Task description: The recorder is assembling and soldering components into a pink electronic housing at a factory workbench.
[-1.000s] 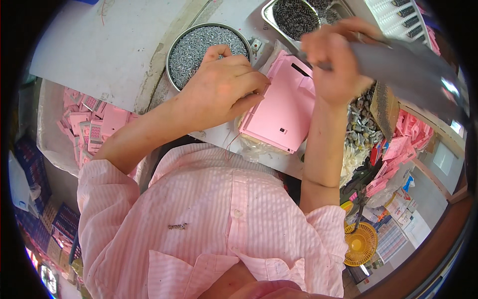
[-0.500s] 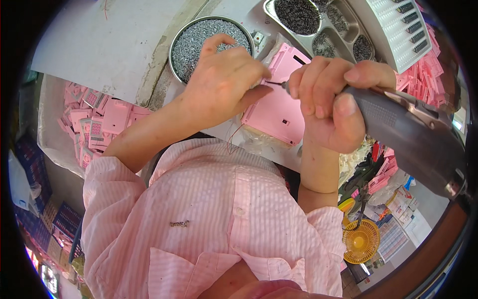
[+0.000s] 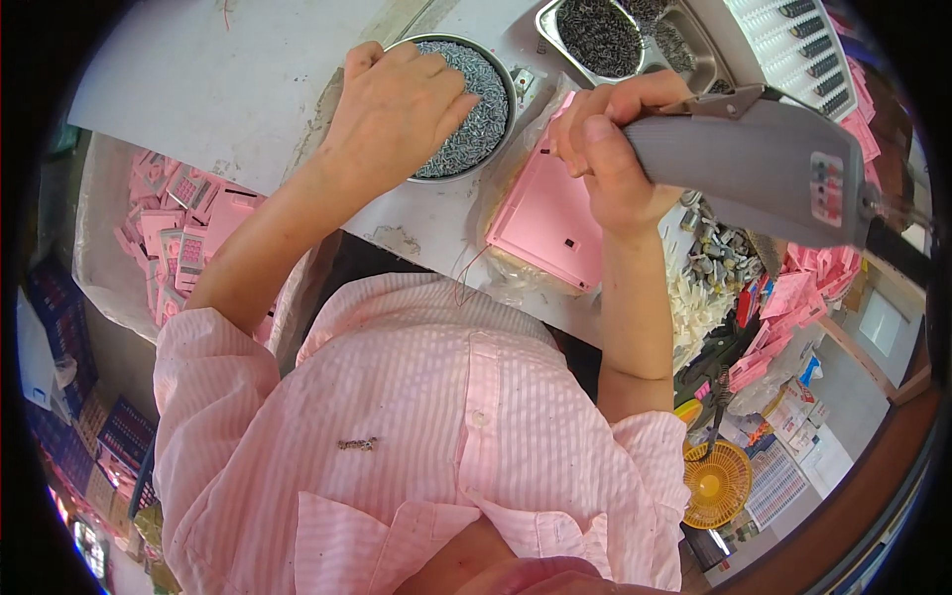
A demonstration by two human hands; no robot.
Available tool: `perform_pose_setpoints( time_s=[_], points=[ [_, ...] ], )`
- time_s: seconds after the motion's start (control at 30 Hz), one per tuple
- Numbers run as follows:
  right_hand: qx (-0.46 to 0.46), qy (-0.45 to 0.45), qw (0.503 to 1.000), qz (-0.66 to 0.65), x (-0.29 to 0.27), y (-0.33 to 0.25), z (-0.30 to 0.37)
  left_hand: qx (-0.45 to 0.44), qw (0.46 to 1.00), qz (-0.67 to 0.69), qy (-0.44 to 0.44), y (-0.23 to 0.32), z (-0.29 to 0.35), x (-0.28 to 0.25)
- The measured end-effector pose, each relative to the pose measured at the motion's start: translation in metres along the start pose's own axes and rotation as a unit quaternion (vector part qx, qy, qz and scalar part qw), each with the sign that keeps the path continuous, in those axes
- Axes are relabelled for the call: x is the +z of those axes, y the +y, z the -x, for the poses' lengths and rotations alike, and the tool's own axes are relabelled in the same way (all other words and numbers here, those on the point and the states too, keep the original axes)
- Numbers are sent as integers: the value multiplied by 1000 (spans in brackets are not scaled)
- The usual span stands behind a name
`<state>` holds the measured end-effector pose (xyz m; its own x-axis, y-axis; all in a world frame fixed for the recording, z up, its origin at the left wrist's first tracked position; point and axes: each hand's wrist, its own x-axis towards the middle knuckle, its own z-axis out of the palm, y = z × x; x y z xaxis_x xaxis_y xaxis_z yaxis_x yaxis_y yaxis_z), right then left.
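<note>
Over a round metal bowl of small silver screws is my left hand, its fingers curled down and its thumb at the screws. The fingertips are hidden, so what they hold does not show. My right hand is wrapped round a grey electric screwdriver, which slants off to the right; its tip is out of sight behind the fingers. Below that hand a flat pink plastic casing with a small square hole lies on a plastic-wrapped pad.
A metal compartment tray of dark screws stands at the back, beside a white rack with black parts. Pink parts fill a lined bin at left. Loose metal and cream parts lie at right, above a yellow basket.
My left hand has moved left from the casing to the bowl of screws. My right hand has lifted the screwdriver off the casing and swung its body up.
</note>
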<state>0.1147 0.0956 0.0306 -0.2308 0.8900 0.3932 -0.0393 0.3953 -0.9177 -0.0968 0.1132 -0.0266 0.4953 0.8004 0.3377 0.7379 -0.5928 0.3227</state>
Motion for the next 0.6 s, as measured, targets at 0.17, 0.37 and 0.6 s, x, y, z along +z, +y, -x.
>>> perform_pose_setpoints(
  time_s=[0.17,0.37,0.6],
  points=[
    [-35,10,978,-204,-1,-37,-2,62,988,139,12,29,1,-14],
    [-36,-60,979,-191,-4,-60,10,73,960,267,33,51,8,-18],
    [-30,-57,984,-168,3,-59,20,74,957,282,-10,55,13,-22]
  ],
)
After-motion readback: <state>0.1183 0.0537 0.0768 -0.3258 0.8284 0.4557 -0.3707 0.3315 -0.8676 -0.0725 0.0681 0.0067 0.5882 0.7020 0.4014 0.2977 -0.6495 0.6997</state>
